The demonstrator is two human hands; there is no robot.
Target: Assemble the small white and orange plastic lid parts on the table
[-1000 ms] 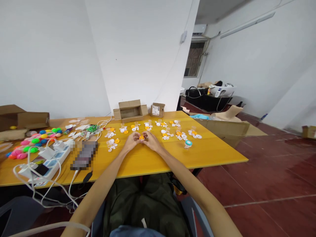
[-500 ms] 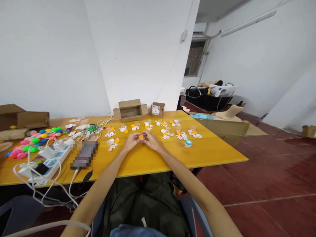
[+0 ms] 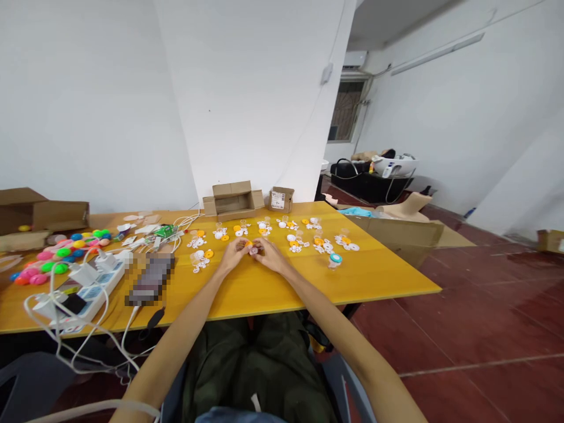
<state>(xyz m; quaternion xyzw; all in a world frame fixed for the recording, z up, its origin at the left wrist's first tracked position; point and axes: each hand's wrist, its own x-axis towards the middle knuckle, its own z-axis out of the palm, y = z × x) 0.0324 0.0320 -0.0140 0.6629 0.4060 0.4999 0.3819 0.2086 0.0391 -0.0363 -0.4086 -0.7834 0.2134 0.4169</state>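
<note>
My left hand (image 3: 233, 254) and my right hand (image 3: 268, 255) meet over the middle of the yellow table (image 3: 273, 285), fingertips together on a small pale round part (image 3: 254, 251). An orange edge shows by my left fingers. Around the hands lie several small orange and white plastic parts (image 3: 200, 257), set out in little groups. A small piece with a teal cap (image 3: 335, 258) stands to the right of my right hand.
A power strip (image 3: 88, 285) with white chargers and cables, a dark phone (image 3: 150, 279) and coloured balls (image 3: 57, 252) fill the table's left. Open cardboard boxes (image 3: 232, 200) stand at the far edge. More boxes (image 3: 396, 229) sit on the red floor to the right.
The orange part seen between my fingers earlier is now mostly covered, and a pale round part shows there instead. Both hands stay in the same place; the view tilted slightly.
</note>
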